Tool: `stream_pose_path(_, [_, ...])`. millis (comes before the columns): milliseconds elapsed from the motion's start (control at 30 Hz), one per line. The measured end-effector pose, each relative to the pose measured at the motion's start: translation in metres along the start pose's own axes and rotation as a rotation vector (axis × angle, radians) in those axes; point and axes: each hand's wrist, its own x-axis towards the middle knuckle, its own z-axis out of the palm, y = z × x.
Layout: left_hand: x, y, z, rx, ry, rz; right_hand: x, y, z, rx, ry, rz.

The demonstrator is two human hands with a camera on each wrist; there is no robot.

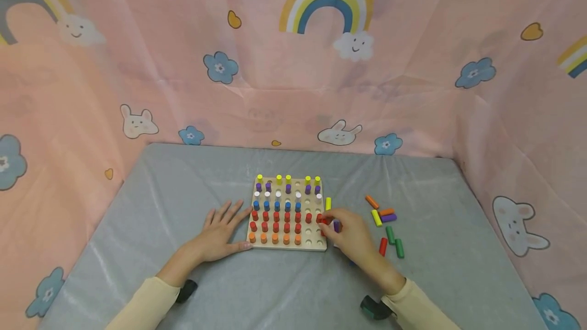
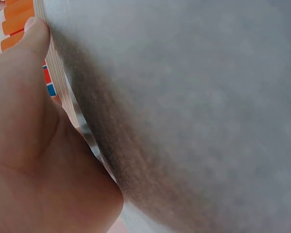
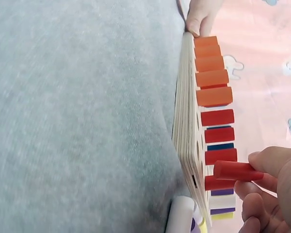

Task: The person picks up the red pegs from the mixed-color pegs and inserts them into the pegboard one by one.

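Observation:
A wooden pegboard (image 1: 314, 237) lies on the table with rows of yellow, purple, white, blue, red and orange pegs standing in its holes. Several holes toward its right side are bare. My left hand (image 1: 217, 238) rests at the board's left edge, fingers spread and thumb touching the near corner. Over the right edge, my right hand (image 1: 355, 236) pinches a red peg (image 3: 236, 171) between thumb and finger. In the right wrist view this peg is tilted sideways, close to the standing red pegs (image 3: 219, 156). The left wrist view shows the left thumb (image 2: 36, 36) against the board's side.
Loose pegs lie right of the board: a yellow peg (image 1: 376, 218), a purple peg (image 1: 388, 217), a red peg (image 1: 382, 246), green pegs (image 1: 400, 248) and orange pegs (image 1: 372, 201). A white peg (image 3: 180, 216) lies beside the board. A pink patterned curtain (image 1: 412, 106) surrounds the grey tabletop (image 1: 183, 187).

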Motion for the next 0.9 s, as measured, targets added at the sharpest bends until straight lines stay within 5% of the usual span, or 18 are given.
stream_pose_path(167, [0.001,-0.009,0.008,-0.040,0.050,0.047,0.001,-0.002,0.004,0.023,0.006,-0.038])
stream_pose_path(900, [0.000,0.000,-0.001,0.030,-0.011,-0.016,0.003,-0.008,0.014,0.068,0.017,-0.087])
